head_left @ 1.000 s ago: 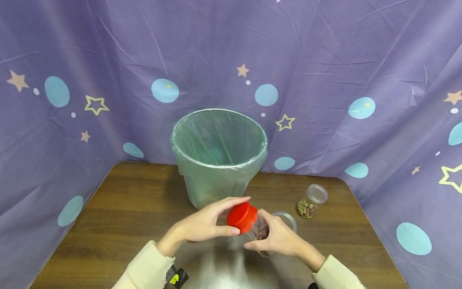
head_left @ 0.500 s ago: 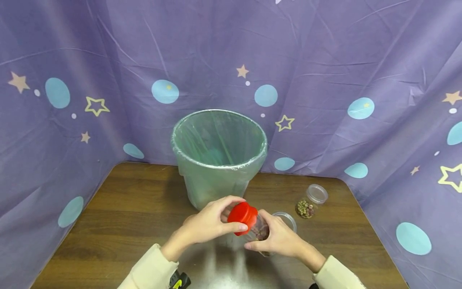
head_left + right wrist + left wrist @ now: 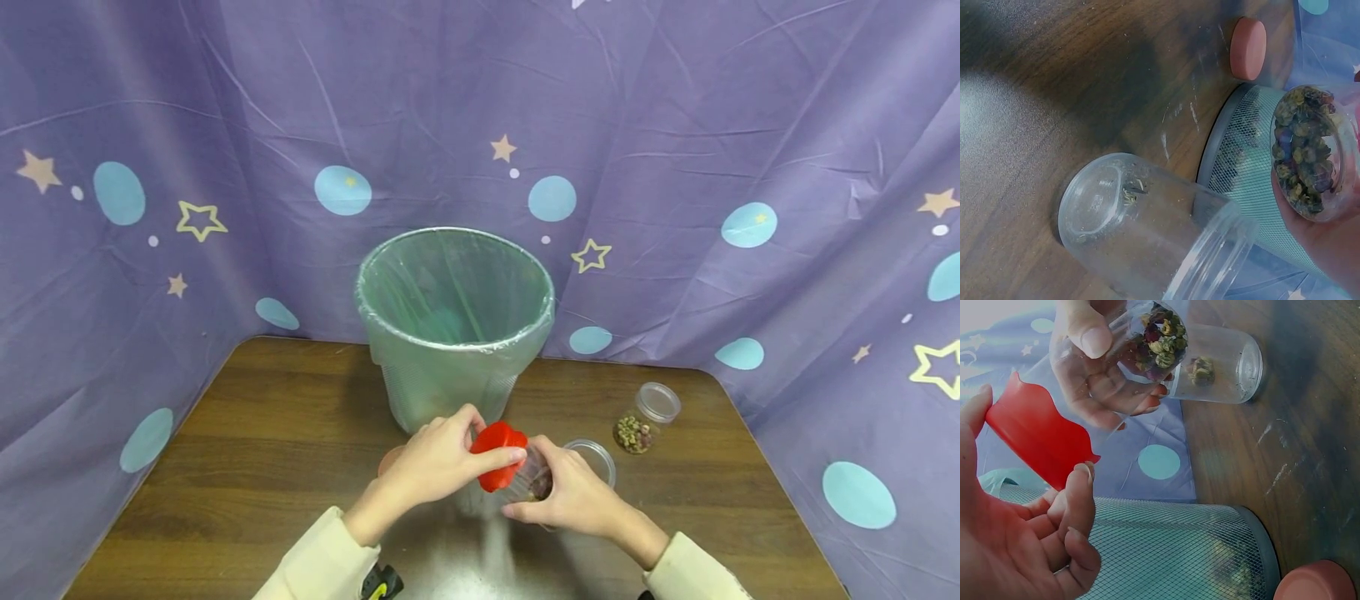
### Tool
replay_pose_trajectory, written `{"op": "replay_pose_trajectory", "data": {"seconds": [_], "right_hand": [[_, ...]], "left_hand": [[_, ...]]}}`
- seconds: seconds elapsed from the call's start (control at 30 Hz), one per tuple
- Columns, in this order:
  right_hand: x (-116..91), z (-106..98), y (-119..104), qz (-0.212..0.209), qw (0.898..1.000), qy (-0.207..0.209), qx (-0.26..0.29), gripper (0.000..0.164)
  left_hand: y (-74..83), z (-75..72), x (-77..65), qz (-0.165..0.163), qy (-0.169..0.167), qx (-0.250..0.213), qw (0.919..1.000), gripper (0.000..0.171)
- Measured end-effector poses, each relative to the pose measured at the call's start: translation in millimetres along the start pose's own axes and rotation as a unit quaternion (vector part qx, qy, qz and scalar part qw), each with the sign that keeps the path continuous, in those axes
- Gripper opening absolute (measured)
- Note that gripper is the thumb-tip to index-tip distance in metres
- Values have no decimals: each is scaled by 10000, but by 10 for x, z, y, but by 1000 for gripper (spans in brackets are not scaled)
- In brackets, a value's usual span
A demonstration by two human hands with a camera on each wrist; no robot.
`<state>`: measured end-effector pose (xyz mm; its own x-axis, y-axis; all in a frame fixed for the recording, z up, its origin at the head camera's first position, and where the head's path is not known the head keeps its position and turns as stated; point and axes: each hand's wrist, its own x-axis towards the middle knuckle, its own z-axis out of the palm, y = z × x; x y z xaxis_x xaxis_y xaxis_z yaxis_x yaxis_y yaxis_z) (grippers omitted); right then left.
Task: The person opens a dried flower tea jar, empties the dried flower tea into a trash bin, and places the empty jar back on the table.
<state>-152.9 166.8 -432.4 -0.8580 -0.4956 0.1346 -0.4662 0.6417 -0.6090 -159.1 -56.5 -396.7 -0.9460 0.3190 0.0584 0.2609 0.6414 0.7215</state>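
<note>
My left hand (image 3: 438, 462) pinches a red lid (image 3: 497, 456) with a wavy edge between thumb and fingertips. My right hand (image 3: 577, 492) grips a clear jar (image 3: 534, 477), tilted, with its mouth end toward the lid; the red lid sits right at that end. Dried flower buds (image 3: 1163, 340), yellow-green and dark red, lie gathered at the jar's base in the left wrist view. Just behind my right hand stands a second clear jar (image 3: 1147, 212), uncovered, with a few small bits at its bottom. In the head view my right hand partly hides the held jar.
A mesh bin (image 3: 442, 392) with a green plastic liner stands at the back of the wooden table (image 3: 285, 417). A pinkish round cap (image 3: 1249, 49) lies near its base. Farther right is another clear jar (image 3: 641, 425) with dried buds. Purple patterned cloth (image 3: 675, 167) surrounds the table.
My left thumb has moved up across the red lid and the fingers have curled more. Lid and hands have shifted slightly left. More of the pinkish cap shows behind my left hand.
</note>
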Motion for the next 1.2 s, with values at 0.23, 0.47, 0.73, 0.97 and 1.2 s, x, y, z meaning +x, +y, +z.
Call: {"op": "replay_pose_trajectory", "data": {"seconds": [0.23, 0.47, 0.73, 0.97, 1.2], "right_hand": [[-11, 14, 4, -48, 9999, 77, -75, 57], [-12, 12, 15, -127, 9999, 59, -33, 57], [-26, 1, 32, -117, 9997, -48, 190, 55], [-35, -21, 29, -60, 9995, -85, 310, 56], [-21, -62, 20, -96, 9996, -6, 267, 56]], "left_hand": [[-8, 15, -13, 27, 88, 85, 9999, 57], [-30, 27, -23, 158, 109, -31, 9998, 57], [-39, 12, -41, 287, 110, 182, 9994, 57], [-93, -62, -44, 684, -85, 359, 9970, 53], [-190, -69, -20, 1565, -218, -355, 9868, 62]]}}
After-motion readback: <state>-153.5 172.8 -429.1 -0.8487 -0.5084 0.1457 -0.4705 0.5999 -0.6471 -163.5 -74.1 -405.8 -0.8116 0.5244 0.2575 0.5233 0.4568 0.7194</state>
